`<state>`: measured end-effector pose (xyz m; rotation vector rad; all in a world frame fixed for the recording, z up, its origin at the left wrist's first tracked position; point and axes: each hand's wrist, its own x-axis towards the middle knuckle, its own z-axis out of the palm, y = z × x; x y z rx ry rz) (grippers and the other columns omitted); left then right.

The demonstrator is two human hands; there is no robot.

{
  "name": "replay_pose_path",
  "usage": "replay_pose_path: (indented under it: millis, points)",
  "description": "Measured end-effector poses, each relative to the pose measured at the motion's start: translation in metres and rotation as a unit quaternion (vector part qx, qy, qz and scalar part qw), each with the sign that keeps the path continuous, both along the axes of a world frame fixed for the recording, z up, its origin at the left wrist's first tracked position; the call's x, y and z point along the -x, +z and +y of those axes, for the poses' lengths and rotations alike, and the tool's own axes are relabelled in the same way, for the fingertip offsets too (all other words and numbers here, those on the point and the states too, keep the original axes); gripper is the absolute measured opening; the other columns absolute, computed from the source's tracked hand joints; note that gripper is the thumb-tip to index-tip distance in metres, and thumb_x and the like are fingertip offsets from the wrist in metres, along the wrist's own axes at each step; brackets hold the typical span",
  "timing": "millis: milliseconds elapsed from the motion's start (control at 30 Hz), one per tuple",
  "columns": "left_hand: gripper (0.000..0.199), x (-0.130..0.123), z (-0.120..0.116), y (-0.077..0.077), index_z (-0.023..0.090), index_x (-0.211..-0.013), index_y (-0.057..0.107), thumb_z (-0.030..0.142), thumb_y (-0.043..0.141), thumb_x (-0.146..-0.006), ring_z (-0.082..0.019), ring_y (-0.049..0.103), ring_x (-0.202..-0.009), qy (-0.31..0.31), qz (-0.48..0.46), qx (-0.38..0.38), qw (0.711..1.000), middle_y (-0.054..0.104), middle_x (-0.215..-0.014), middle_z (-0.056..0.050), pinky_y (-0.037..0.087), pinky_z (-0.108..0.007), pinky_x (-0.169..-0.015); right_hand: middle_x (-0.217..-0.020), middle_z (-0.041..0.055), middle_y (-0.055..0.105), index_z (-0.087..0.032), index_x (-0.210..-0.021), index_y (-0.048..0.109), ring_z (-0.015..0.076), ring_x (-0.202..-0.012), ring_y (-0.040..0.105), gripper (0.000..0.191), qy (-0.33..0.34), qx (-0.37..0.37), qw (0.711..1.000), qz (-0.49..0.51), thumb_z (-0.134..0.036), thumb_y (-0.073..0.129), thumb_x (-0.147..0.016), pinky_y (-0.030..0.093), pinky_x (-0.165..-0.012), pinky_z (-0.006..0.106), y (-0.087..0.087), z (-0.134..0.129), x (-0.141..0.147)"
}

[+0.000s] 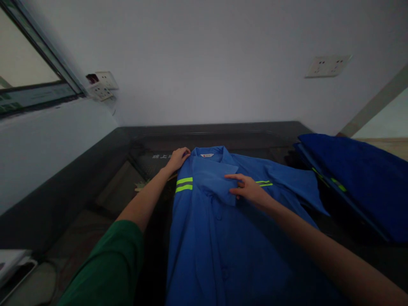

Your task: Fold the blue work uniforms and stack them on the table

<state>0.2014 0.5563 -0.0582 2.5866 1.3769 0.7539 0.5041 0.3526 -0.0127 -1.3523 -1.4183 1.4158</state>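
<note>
A blue work jacket [204, 238] with yellow-green and grey stripes lies spread on a dark surface, its collar toward the wall and a small white label inside the neck. One sleeve [213, 176] is folded across its chest; the other sleeve [290, 178] stretches out to the right. My left hand [179, 159] is at the jacket's left shoulder, its fingers closed on the cloth at the edge. Over the end of the folded sleeve is my right hand [247, 187], open, with the index finger stretched out and the fingertips at the cuff.
A stack of folded blue garments [357, 178] lies at the right. White wall sockets [328, 66] are above it, and others [102, 85] sit near the window [28, 55]. At the lower left is a white device [15, 267] with a cable. Dark raised edging [207, 129] runs along the wall.
</note>
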Motion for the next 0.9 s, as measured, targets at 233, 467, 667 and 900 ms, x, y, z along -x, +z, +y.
replay_pose_path:
  millis: [233, 467, 667, 900]
  points:
    - [0.018, 0.002, -0.022, 0.02, 0.019, -0.104, 0.062, 0.025, 0.056, -0.088, -0.025, 0.056, -0.103, 0.065, 0.013, -0.037, 0.997, 0.065, -0.105, -0.009, 0.042, -0.04, -0.092, -0.096, 0.0064, 0.059, -0.017, -0.116, 0.066, 0.0132, -0.066, 0.056, 0.051, 0.027, -0.061, 0.973, -0.221, -0.012, 0.07, -0.065, 0.05, -0.068, 0.032, 0.009, 0.006, -0.026]
    - [0.022, 0.025, -0.107, 0.112, 0.013, -0.103, 0.062, 0.02, 0.05, -0.086, -0.016, 0.062, -0.082, 0.07, -0.12, 0.022, 0.99, 0.066, -0.089, -0.003, 0.05, -0.032, -0.081, -0.096, 0.0068, 0.068, -0.023, -0.096, 0.072, 0.0224, -0.093, 0.061, 0.017, 0.072, -0.307, 0.895, -0.316, -0.021, 0.063, -0.081, 0.045, -0.091, 0.036, 0.034, 0.08, 0.051]
    - [0.026, 0.029, -0.304, 0.161, 0.019, -0.1, 0.065, 0.037, 0.061, -0.082, -0.014, 0.062, -0.067, 0.091, -0.237, 0.207, 0.945, 0.065, -0.08, 0.001, 0.051, -0.026, -0.066, -0.119, 0.0146, 0.066, -0.013, -0.111, 0.067, 0.0237, -0.114, 0.059, 0.026, 0.091, -0.241, 0.859, -0.443, -0.023, 0.056, -0.09, 0.043, -0.097, 0.033, 0.032, 0.135, 0.161]
    - [0.049, 0.013, -0.52, -0.003, 0.02, -0.066, 0.059, 0.068, 0.057, -0.077, -0.01, 0.04, -0.04, 0.3, -0.513, 0.394, 0.701, 0.048, -0.048, 0.003, 0.033, -0.022, -0.042, -0.127, 0.0267, 0.058, -0.003, -0.124, 0.059, 0.0305, -0.12, 0.056, 0.047, 0.034, -0.182, 0.851, -0.491, -0.032, 0.063, -0.088, 0.044, -0.097, 0.04, 0.01, 0.155, 0.194]
